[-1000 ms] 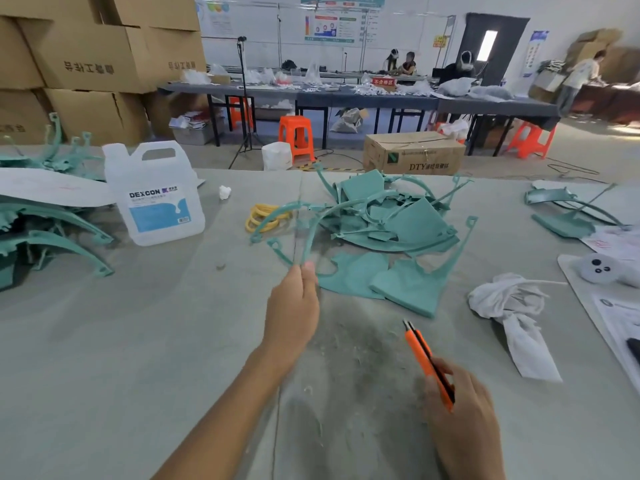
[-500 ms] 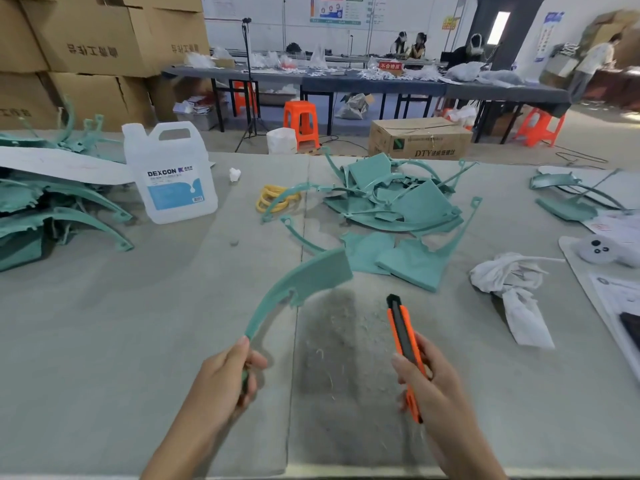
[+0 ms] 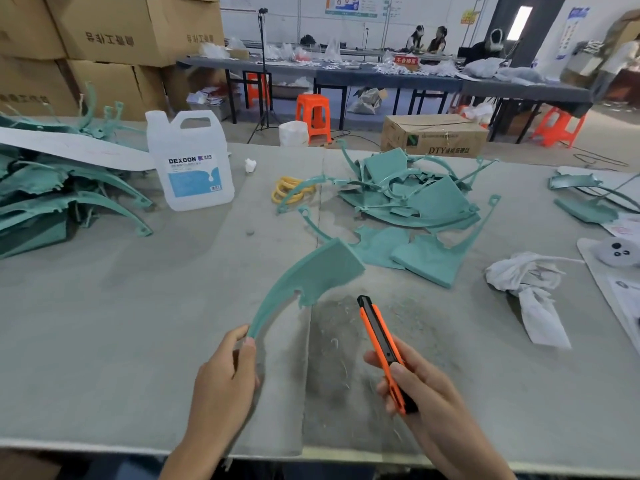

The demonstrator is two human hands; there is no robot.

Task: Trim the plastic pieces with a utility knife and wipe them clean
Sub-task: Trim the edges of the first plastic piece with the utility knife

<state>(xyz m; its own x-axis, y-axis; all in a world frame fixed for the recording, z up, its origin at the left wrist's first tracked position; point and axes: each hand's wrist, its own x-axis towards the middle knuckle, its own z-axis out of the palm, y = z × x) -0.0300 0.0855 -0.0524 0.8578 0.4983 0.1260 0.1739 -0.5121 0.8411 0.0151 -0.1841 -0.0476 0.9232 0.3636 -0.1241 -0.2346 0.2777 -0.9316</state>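
Grey and dusty, a long work table (image 3: 104,323) fills a workshop, with stacked cardboard boxes (image 3: 114,32) behind its far left corner and an orange stool (image 3: 313,116) on the floor beyond its far edge. Close to the near edge, the left hand (image 3: 221,379) pinches the thin end of a curved green plastic piece (image 3: 311,275) between thumb and fingertips. The piece arcs up and away from the hand, and its wide, ragged end is raised over the middle of the table. The right hand (image 3: 426,393) has its fingers curled round the handle of an orange utility knife (image 3: 379,337), thumb lying on top. The knife's black tip points toward the far edge and sits just below the wide end of the piece, not touching it. Whether a blade is out I cannot tell. Between the hands lies a dark patch of shavings (image 3: 332,351). A heap of green pieces (image 3: 415,199) lies toward the far edge, with yellow rubber bands (image 3: 289,192) beside it. Another green heap (image 3: 52,195) lies along the left edge next to a white jug (image 3: 192,164). A crumpled white rag (image 3: 530,285) lies toward the right edge.
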